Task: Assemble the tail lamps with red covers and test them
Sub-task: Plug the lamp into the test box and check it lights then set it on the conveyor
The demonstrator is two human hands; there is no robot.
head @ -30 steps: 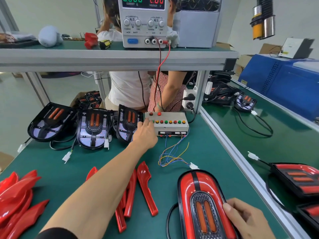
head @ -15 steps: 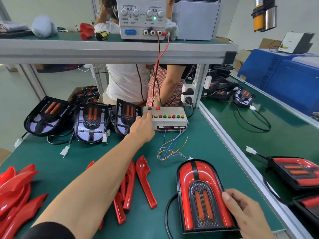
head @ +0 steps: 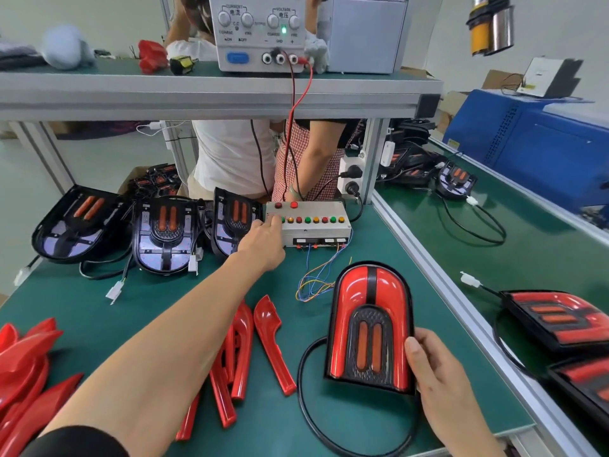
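An assembled tail lamp [head: 369, 324] with red covers and two orange strips is tilted up at the front right of the green bench. My right hand [head: 441, 377] grips its lower right edge, thumb on the red cover. Its black cable [head: 306, 404] loops on the mat. My left hand [head: 263, 240] reaches forward to the grey test box [head: 316, 227], fingertips on the leftmost button of the coloured row. Coloured wires [head: 313, 282] run from the box toward the lamp. Loose red covers [head: 250, 344] lie between my arms.
Three uncovered black lamp bases [head: 164, 235] with cables line the back left. A pile of red covers [head: 23, 367] sits front left. A power supply [head: 260, 31] stands on the overhead shelf. Finished lamps [head: 557, 318] lie on the right bench. Two people stand behind the bench.
My right hand has tilted the lamp's far end up from the mat. My left hand stays at the test box's left buttons. The view has dipped slightly.
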